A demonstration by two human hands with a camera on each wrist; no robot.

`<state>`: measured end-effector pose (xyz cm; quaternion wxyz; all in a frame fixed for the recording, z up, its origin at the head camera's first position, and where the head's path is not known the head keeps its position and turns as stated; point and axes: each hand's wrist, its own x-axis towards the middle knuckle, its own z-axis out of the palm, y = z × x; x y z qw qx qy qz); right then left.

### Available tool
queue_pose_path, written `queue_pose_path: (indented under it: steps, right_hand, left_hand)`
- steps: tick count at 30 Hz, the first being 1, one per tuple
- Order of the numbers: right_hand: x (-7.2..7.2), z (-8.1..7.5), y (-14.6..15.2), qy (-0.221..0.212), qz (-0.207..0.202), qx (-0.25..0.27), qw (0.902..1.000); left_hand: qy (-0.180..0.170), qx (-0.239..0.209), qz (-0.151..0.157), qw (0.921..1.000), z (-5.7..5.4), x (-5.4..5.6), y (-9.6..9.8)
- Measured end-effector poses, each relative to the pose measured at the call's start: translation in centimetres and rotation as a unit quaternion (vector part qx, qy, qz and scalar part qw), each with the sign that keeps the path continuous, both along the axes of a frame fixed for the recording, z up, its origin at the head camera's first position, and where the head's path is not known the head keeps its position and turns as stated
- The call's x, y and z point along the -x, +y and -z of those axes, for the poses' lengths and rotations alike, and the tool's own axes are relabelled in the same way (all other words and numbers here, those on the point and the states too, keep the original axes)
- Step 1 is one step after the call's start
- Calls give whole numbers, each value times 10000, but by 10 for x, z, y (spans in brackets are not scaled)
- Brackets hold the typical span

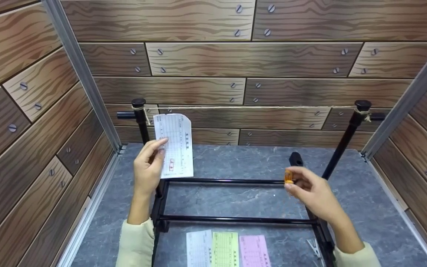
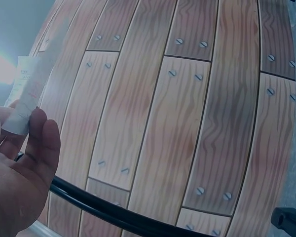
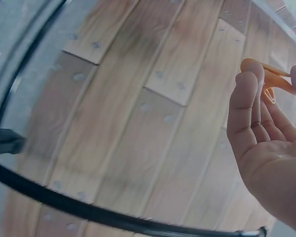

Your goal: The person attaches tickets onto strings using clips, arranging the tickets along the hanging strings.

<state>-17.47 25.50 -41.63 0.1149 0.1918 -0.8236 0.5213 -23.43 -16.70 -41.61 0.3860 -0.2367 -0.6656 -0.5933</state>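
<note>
In the head view my left hand [image 1: 148, 167] pinches a white printed form slip [image 1: 176, 148] with a red stamp near its lower end. The slip stands upright near the left black post, its top just below a thin string [image 1: 250, 107] tied between two posts. The left wrist view shows the same slip [image 2: 27, 98] between thumb and fingers. To the right, over the frame's rear crossbar, my right hand [image 1: 315, 193] pinches a small orange clothespin [image 1: 288, 175]. Its two spread arms show in the right wrist view, where the clothespin [image 3: 274, 76] sits between thumb and fingertips.
A black tube frame [image 1: 235, 219] stands on the grey marbled table [image 1: 232, 159]. In front lie a white slip [image 1: 198, 248], a yellow slip [image 1: 225, 248] and a pink slip [image 1: 254, 250]. A grey clip [image 1: 314, 247] lies near the right rail. Wood-patterned panels [image 1: 198, 59] surround the table.
</note>
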Motion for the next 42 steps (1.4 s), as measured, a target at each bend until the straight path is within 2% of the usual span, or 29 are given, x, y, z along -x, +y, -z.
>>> queue_pose_path:
  steps: [2,7,10,13,20,23,28,32,39,42]
  right_hand:
    - [1,-10,-6,193,-79,-59,9998]
    - [5,-33,-23,611,-263,-78,9978]
    - [7,-44,-35,913,-436,-89,9948]
    - [10,-54,-49,1229,-696,-30,9900]
    - [14,-77,-79,1618,-1132,-68,9803]
    - [16,-88,-88,1736,-1176,-165,9776]
    - [19,-101,-100,1890,-1252,-314,9735]
    - [22,-113,-111,1930,-1321,-328,9717]
    - [29,-138,-133,1817,-1512,-82,9716]
    - [35,-149,-144,1882,-1535,-99,9700]
  left_hand:
    - [5,34,-6,10000,-4,-2,2]
    - [-6,178,-42,9998,-24,-17,8]
    - [0,183,-64,9998,-30,-21,10]
    - [25,148,-102,9998,-32,-21,10]
    - [-66,72,-78,9999,-10,-3,1]
    - [-32,38,-5,10000,-8,0,-1]
    - [-11,-18,91,10000,-10,1,-2]
    - [-62,-16,51,10000,-12,1,0]
    - [-15,57,-77,10000,-30,-15,8]
    - [-39,39,-86,9999,-33,-17,9]
